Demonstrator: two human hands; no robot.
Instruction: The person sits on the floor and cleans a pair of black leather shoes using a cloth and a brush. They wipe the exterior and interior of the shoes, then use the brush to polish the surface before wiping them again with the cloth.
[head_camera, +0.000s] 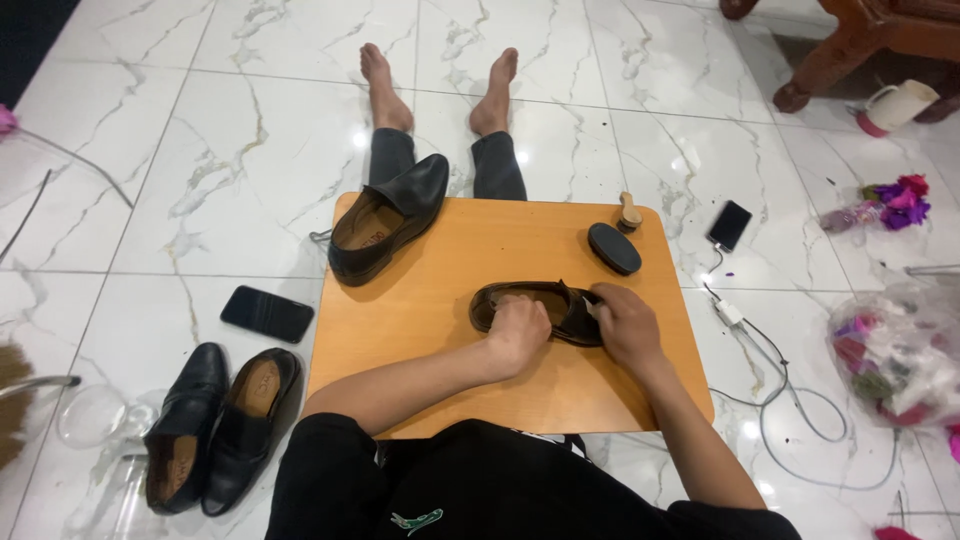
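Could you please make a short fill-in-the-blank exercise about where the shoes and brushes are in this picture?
1. Both hands, the left hand and the right hand, rest on a dark ____ in the middle of the wooden board.
2. The second shoe on the board lies at its far ____ corner.
3. The pair of black shoes stands on the ____, left of the board.
4. The black oval brush lies ____ the right hand.

Missing words: shoe; left; floor; beyond

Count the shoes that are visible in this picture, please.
4. One shoe under both hands at the table's middle, one at its far left corner, two side by side on the floor at left. None appears hidden.
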